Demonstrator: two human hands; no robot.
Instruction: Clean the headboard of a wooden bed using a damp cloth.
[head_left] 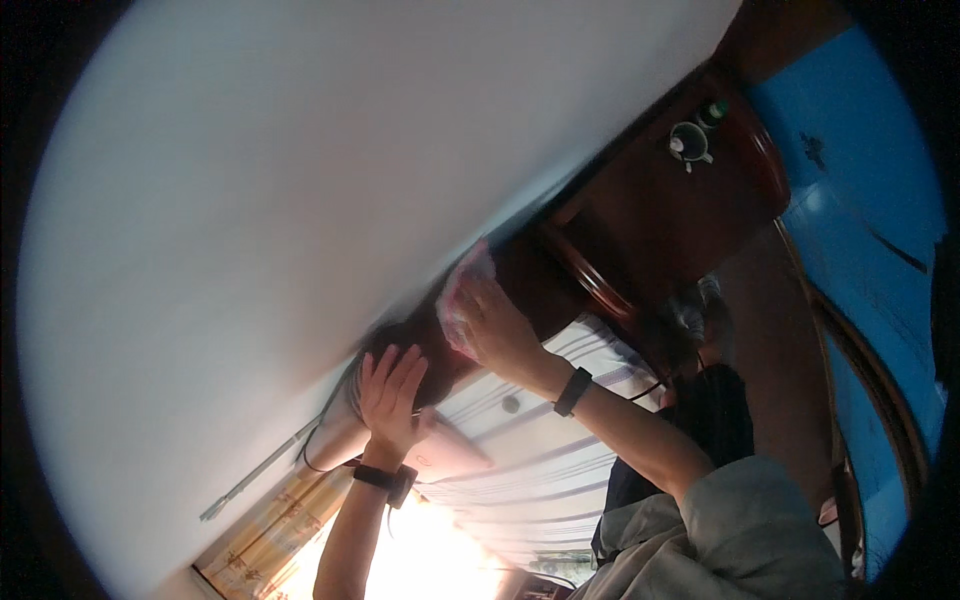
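My right hand (pixel 490 325) is closed on a crumpled pink and white cloth (pixel 456 300). It presses the cloth to a dark wooden headboard (pixel 535 285), close to the white wall. Lower and to the left, my left hand (pixel 392 400) has its fingers stretched out and lies against a dark, shadowed surface by the wall. Nothing shows in that hand. Both wrists carry dark bands. Part of the cloth is hidden under my right fingers.
Below my hands is a bed with a striped sheet (pixel 510 420), a flat pink case or laptop (pixel 450 447) on it. A mug (pixel 689 143) and a green bottle (pixel 712 113) stand on a dark wooden cabinet (pixel 640 200). A cable (pixel 308 455) hangs near my left hand.
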